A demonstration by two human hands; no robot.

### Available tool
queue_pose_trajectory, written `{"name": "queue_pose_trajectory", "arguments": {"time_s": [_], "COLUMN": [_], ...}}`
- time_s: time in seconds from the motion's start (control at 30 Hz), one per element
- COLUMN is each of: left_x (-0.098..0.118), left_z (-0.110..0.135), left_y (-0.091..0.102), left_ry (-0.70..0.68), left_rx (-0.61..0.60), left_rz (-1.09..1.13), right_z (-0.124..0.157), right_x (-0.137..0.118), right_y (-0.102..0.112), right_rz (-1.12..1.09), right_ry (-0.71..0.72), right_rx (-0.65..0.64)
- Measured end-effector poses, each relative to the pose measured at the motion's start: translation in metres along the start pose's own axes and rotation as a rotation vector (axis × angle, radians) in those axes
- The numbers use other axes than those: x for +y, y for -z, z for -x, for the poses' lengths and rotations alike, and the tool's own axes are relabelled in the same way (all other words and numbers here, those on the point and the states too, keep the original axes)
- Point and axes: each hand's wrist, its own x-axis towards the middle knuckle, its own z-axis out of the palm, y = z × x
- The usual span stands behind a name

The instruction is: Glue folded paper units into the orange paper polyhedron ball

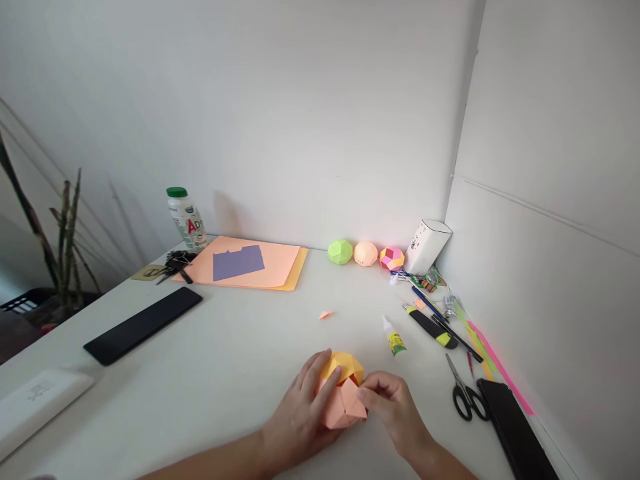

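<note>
A faceted paper ball (345, 400), yellow on top and peach below, sits near the front of the table. My left hand (303, 403) wraps around its left side, fingers over the top. At the right edge, my right hand (393, 403) pinches a peach paper flap of the same ball between thumb and forefinger. A dark gap shows where the yellow and peach parts meet. Beyond the ball lies a small folded peach paper piece (326, 315). A small glue bottle (395, 337) with a white nozzle lies to the right of that piece.
Three finished paper balls (366, 253) stand by the wall. Scissors (465, 393), a utility knife (431, 327) and a black phone (515, 427) lie at right. Paper sheets (280, 263), a bottle (187, 220), keys (176, 263) and a black slab (145, 325) occupy the left.
</note>
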Motion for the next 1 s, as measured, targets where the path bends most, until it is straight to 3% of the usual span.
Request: {"name": "queue_pose_trajectory", "arguments": {"time_s": [1.0], "left_x": [0.0006], "left_z": [-0.0015], "left_y": [0.0036], "left_ry": [-0.008], "left_rx": [0.022], "left_rz": [-0.018], "right_z": [0.0013], "right_x": [-0.0016], "right_y": [-0.0015], "right_rz": [-0.002], "right_ry": [-0.005], "right_rx": [0.01]}}
